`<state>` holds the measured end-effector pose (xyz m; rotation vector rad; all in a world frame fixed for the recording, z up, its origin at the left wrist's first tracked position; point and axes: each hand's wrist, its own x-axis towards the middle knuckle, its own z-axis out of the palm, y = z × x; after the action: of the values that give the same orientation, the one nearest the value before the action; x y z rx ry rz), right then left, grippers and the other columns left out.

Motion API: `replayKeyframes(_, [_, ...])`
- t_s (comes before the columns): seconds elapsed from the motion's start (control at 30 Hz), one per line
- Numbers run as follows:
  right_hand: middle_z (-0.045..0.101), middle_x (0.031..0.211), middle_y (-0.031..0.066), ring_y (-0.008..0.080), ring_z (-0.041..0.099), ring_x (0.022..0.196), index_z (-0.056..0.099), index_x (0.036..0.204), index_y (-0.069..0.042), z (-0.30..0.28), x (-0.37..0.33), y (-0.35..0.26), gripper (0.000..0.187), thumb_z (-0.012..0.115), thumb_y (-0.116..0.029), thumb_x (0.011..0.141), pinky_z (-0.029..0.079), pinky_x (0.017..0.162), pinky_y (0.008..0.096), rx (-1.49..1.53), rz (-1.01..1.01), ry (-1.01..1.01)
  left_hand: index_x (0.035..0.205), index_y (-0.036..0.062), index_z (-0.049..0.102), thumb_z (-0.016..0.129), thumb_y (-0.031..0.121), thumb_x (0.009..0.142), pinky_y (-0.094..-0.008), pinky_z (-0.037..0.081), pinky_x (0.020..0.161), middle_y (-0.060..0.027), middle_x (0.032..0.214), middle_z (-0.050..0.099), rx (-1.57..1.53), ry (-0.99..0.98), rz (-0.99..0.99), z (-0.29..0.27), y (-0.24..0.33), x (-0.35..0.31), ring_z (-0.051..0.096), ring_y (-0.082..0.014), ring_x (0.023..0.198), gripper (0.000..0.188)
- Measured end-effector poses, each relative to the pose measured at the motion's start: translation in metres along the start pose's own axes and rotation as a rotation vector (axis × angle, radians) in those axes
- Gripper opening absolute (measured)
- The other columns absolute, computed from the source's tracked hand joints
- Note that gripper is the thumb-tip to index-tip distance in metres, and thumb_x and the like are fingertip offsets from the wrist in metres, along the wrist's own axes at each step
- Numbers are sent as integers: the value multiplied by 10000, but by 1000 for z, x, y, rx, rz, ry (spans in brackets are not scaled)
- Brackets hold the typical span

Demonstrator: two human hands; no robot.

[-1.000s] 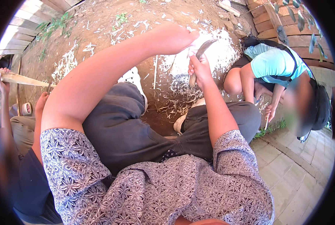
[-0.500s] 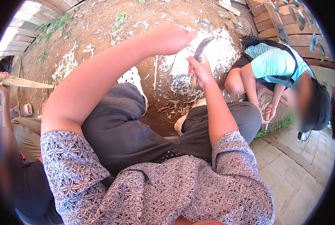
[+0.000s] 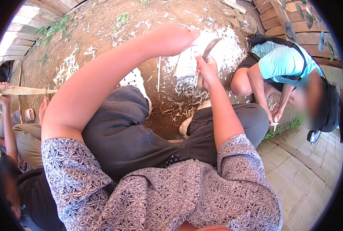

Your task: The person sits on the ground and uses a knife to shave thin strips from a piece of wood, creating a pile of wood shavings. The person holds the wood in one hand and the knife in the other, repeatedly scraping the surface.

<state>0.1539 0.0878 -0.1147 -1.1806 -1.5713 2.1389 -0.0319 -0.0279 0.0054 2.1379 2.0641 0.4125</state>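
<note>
My right hand (image 3: 208, 71) is wrapped round the handle of a curved knife (image 3: 210, 47), its dark blade slanting up and away above the fist. My left arm reaches across from the left, so that my left hand (image 3: 185, 39) is just left of the blade. Its thumb is pressed inward and the fingers look closed. Whatever it grips is lost in the glare. Below both hands, pale shavings (image 3: 227, 57) are heaped on the ground, brightest right under the blade.
A crouching person (image 3: 281, 65) in a light blue shirt works close on my right. At the left another person holds a long wooden piece (image 3: 21, 90). A thin pale stick (image 3: 159, 75) lies on the soil. Wooden boards (image 3: 19, 32) bound the far left.
My right hand and the curved knife have shifted slightly to the right. My left hand stays nearly where it was. At the left, the other person's wooden piece has changed its slant.
</note>
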Motion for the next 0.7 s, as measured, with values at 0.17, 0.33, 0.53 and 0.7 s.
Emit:
replayKeyframes(0.17, [520, 707, -9, 90, 470, 509, 616, 1016, -30, -13, 10, 20, 161, 676, -171, 966, 427, 470, 266, -165, 78, 252, 1047, 55, 545, 512, 322, 1066, -527, 534, 663, -206, 787, 679, 1, -26, -48, 0, 2, 0, 685, -433, 764, 270])
replayKeyframes(0.33, [564, 838, 35, 118, 497, 576, 508, 1308, -33, -34, 8, 30, 407, 657, -188, 962, 446, 487, 275, -306, 89, 341, 1003, 2, 559, 521, 300, 1062, -546, 535, 678, -218, 793, 684, -13, -17, -84, -4, -4, -1, 689, -445, 776, 306])
replayKeyframes(0.53, [588, 888, 64, 120, 515, 643, 334, 1442, -102, 17, -31, -8, 491, 575, -193, 1024, 475, 555, 290, -80, 51, -37, 1047, 7, 579, 534, 300, 1054, -539, 537, 690, -248, 795, 683, 41, -56, -118, -7, -7, 2, 690, -439, 785, 296])
replayKeyframes(0.7, [590, 842, 66, 116, 534, 631, 350, 1393, -113, 26, -36, -4, 369, 498, -187, 1064, 470, 549, 289, -138, -52, -67, 1082, 4, 591, 537, 301, 1054, -538, 536, 684, -246, 795, 689, 40, -34, -78, -1, -5, 5, 690, -443, 779, 304])
